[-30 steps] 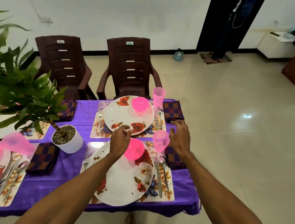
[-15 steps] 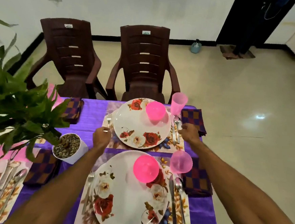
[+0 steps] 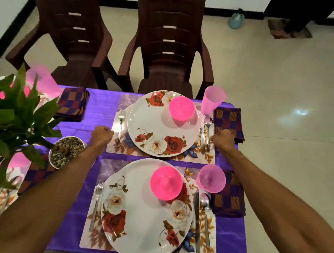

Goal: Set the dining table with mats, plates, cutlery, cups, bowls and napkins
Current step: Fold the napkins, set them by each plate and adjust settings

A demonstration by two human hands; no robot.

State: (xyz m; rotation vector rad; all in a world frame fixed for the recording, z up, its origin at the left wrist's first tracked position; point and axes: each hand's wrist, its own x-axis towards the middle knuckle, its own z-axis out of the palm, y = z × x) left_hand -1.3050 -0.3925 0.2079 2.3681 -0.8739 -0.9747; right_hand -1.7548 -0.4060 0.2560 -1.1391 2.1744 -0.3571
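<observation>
My left hand (image 3: 101, 135) and right hand (image 3: 223, 140) pinch far mat (image 3: 125, 105) edges either side of far plate (image 3: 158, 129); should slide evenly, flat.

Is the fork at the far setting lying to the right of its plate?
No, the fork lies on the mat left of the plate, while the knife and spoon lie to its right.
</observation>
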